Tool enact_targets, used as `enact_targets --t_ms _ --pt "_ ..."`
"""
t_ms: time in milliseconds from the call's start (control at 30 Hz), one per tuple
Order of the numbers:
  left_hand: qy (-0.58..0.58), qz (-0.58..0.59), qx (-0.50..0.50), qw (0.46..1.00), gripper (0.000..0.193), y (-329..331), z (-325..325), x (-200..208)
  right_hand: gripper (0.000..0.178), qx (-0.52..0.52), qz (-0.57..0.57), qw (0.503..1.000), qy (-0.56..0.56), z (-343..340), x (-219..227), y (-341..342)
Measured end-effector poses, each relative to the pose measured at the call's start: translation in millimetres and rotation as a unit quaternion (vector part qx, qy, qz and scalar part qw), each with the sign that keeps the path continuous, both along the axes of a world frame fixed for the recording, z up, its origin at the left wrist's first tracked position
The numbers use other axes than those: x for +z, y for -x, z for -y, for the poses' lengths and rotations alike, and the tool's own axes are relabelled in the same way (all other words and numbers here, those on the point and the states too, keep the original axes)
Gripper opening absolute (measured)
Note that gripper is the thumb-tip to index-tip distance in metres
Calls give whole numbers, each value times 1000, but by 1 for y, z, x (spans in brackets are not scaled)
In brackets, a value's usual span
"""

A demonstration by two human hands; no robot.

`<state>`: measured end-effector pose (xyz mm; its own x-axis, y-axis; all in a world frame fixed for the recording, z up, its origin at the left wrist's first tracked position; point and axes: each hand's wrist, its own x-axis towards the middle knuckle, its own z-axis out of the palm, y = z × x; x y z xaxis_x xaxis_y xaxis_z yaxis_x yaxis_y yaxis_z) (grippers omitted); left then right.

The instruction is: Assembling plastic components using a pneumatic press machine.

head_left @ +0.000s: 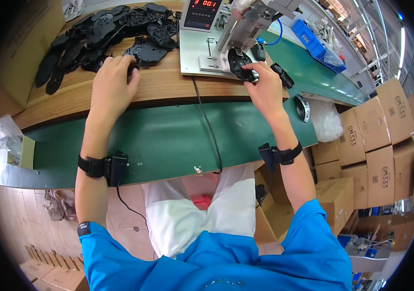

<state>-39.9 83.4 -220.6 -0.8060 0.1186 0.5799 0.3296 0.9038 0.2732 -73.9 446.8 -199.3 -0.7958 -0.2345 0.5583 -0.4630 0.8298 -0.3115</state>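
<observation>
My left hand (113,86) is at the near edge of a pile of black plastic parts (101,25), its fingers curled on a dark piece (132,69) that they mostly cover. Under the head of a small bench press (243,30) sits a black rounded plastic shell (236,60). My right hand (268,92) pinches the near right edge of this shell between thumb and fingers. The press stands on a white base plate (190,59), with a control box (202,15) showing red lit digits at its back left.
Right of the press lie a black part (282,75) and a black and silver mouse-shaped piece (302,107). A blue bin (316,46) with plastic bags stands farther right. A black cable (206,127) crosses the green tabletop (168,131). Cardboard boxes (380,127) are stacked at right.
</observation>
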Motion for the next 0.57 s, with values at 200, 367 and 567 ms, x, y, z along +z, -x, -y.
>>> enact_targets --t_ms 200,367,567 --pt "-96 -86 41 991 24 -5 -7 11 29 -10 16 1000 4 2 1 -1" --pt "-138 -49 34 989 24 -9 -12 14 28 -9 -1 1000 5 2 0 0" --pt "-99 -5 34 995 39 -12 -16 15 26 -16 16 1000 -5 2 2 0"
